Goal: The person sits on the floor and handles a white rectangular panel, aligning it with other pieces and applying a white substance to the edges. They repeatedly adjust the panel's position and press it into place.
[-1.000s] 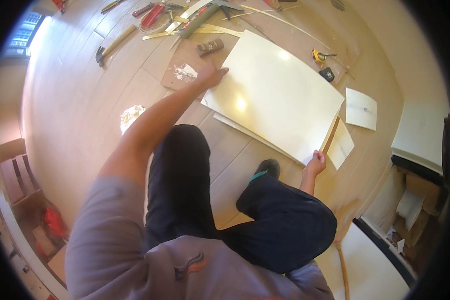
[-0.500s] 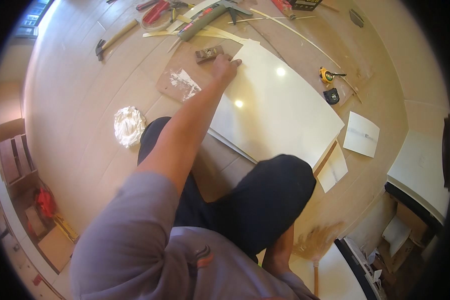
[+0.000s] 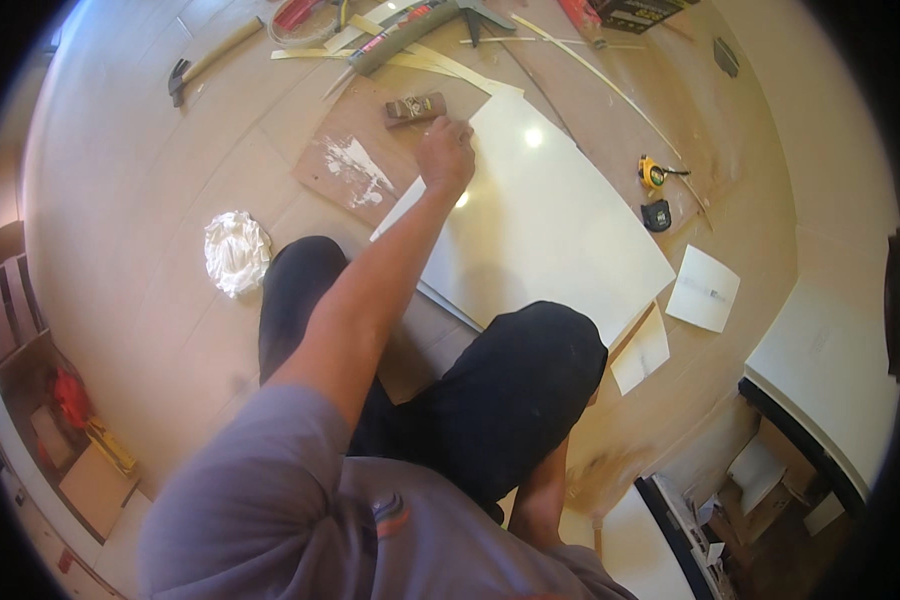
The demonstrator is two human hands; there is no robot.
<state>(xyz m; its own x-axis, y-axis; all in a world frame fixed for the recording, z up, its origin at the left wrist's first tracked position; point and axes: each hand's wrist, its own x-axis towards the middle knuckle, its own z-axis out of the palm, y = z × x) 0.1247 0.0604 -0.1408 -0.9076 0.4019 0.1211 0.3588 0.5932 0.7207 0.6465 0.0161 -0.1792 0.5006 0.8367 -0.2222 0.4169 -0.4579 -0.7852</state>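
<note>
Left hand (image 3: 446,152) clenched on far corner of white board (image 3: 550,225), near brown block (image 3: 415,108). Right hand hidden, grip unclear.

From up here I see my own grey short-sleeved shirt filling the lower part of the view, the sleeve ending above the elbow so the left forearm is bare down to the left hand (image 3: 444,155). On the chest of the shirt sits a small emblem in dark grey with an orange-red stroke. My trousers are black or very dark, with a few pale specks of dust on the right knee. The right forearm is bare too; its hand is hidden behind the knee.
</note>
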